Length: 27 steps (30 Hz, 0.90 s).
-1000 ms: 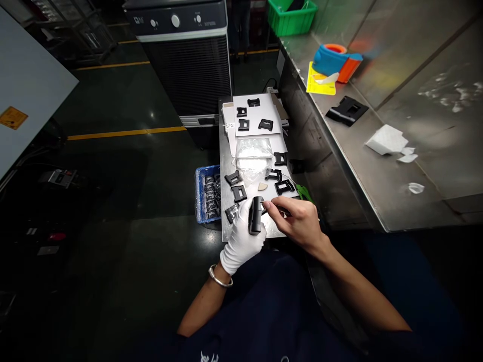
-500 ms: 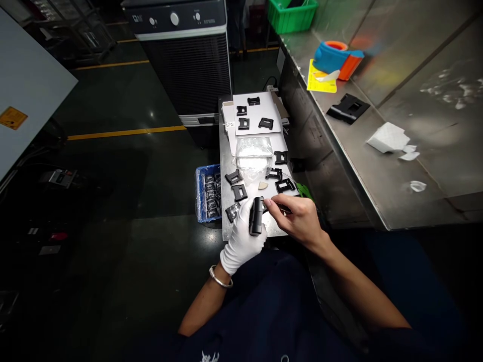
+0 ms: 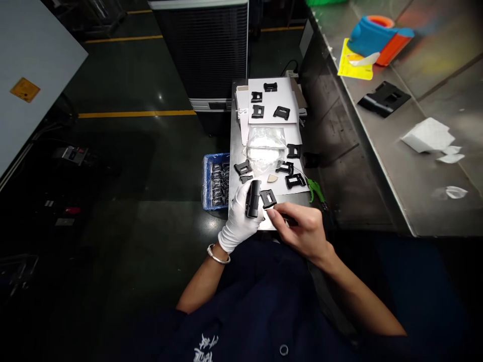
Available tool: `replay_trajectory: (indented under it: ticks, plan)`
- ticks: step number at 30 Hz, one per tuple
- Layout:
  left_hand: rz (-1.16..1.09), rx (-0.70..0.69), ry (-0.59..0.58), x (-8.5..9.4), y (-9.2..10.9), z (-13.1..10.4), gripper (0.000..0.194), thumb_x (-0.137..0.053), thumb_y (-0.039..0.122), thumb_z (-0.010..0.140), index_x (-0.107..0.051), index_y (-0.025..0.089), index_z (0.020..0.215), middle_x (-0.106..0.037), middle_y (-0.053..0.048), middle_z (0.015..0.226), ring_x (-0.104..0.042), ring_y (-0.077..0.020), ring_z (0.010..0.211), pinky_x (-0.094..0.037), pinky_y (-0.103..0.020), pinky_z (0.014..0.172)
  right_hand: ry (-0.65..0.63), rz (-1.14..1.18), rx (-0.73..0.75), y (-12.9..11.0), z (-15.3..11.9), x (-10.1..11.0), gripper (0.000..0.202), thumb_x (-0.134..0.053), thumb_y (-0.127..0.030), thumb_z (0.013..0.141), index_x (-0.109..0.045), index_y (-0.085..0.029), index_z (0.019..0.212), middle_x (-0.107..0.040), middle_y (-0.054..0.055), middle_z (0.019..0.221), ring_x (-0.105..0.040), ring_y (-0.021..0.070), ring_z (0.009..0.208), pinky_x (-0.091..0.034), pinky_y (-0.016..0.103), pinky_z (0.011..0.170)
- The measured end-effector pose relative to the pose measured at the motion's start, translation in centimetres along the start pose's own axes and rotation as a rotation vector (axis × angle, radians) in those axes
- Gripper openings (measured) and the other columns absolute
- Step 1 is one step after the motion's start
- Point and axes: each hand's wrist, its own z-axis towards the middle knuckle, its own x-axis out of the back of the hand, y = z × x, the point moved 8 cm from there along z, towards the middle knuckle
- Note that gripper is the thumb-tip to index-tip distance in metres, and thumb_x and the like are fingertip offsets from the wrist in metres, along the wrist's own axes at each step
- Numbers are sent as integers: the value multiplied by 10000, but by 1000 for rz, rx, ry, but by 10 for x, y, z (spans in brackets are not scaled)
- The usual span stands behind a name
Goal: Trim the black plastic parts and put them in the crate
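My left hand (image 3: 238,221), in a white glove, is closed around a black plastic part (image 3: 253,199) held on end. Just to its right is my bare right hand (image 3: 302,226), thumb and fingers pinched together; what sits between them is too small to make out. A black frame-shaped piece (image 3: 268,198) lies on the table beyond the right fingertips. More black pieces (image 3: 295,180) lie about a clear plastic bag (image 3: 266,146) and a small beige piece (image 3: 272,178). Several others, such as one black piece (image 3: 281,113), rest on white sheets (image 3: 271,119).
A blue crate (image 3: 206,183) of wrapped black parts stands left of the table. At the right, a metal bench (image 3: 392,166) bears a blue-orange tape dispenser (image 3: 372,37), a black part (image 3: 385,99) and crumpled white paper (image 3: 428,136). A green-handled tool (image 3: 314,189) hangs near the table's right edge.
The view has shifted. My right hand has drawn away from the black part in my left hand, opening a gap where a black piece on the table now shows.
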Motion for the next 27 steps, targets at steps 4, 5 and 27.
replay_trajectory:
  ticks: [4,5,27]
  plan:
    - [-47,36,34,10,-9,0,635,-628,245,859,-412,229,1456,-559,-130,1375,-559,-273,1296,-431,-456,1166,-3,3,6,-16,-8,-20,139,-623,-261,958,-664,-184,850,-673,3,665,-576,100,556,-412,235,573]
    - [-55,45,26,11,-11,0,631,-624,250,866,-411,237,1459,-555,-130,1377,-556,-276,1297,-428,-460,1167,-8,-15,-4,-17,-8,-25,147,-617,-270,962,-664,-186,852,-672,6,664,-581,102,562,-415,236,579]
    - [-347,346,-137,21,-54,-20,690,-705,318,855,-427,227,1480,-637,-99,1246,-649,-235,1117,-501,-430,1072,-12,-233,-600,144,-25,-73,391,-484,-477,995,-695,-170,878,-706,49,782,-601,141,691,-391,242,674]
